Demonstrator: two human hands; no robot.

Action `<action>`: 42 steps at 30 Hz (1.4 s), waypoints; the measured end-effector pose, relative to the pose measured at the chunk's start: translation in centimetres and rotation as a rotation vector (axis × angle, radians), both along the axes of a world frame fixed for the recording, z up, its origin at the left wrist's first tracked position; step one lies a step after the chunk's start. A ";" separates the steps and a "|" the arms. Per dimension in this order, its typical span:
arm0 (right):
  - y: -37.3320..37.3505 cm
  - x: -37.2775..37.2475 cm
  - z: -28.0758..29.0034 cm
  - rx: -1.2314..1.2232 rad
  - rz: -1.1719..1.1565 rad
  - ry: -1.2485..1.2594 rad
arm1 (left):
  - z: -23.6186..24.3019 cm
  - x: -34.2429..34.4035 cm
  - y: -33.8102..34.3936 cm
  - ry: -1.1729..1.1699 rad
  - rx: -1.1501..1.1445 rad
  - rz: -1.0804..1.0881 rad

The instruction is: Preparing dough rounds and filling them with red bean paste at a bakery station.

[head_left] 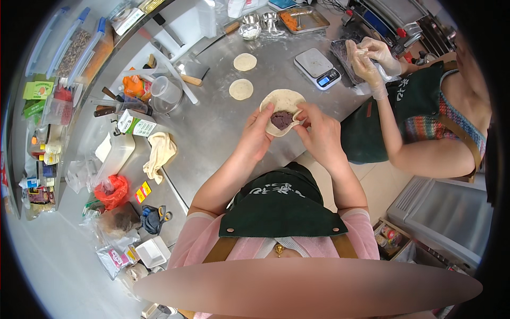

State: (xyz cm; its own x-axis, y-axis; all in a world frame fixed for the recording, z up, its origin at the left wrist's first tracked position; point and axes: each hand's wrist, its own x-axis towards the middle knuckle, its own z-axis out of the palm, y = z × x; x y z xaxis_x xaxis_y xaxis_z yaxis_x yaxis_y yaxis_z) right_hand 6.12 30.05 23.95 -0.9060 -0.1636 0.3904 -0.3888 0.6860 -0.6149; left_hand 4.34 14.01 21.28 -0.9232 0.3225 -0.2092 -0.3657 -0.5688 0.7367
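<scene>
Between my hands is a round dough wrapper (280, 97) with a mound of dark purple filling (282, 119) in its middle. My left hand (258, 129) grips its left side, thumb along the rim near the filling. On the other side, my right hand (320, 130) pinches the right edge between thumb and fingers, and the dough is gathered there. The wrapper is held up above the steel table (212, 122). Farther away lie two flat dough rounds, a nearer one (241, 89) and a farther one (245, 62).
A digital scale (317, 68) stands at the right, beside a co-worker's gloved hands (373, 59). Metal bowls (251, 27) and a tray (303, 20) are at the back. Along the left are a scraper (193, 72), a clear plastic jug (166, 94), a carton (136, 123) and a cream cloth (159, 154).
</scene>
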 end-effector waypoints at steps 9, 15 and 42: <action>-0.4 -0.2 0.0 0.049 0.023 0.078 | -0.1 0.0 -0.2 0.002 0.005 0.009; -0.5 -0.3 0.5 0.092 0.030 0.108 | 0.4 0.0 -0.2 -0.030 0.070 0.036; -0.7 0.2 0.7 0.096 0.100 0.164 | 0.3 0.3 0.1 0.004 -0.045 0.026</action>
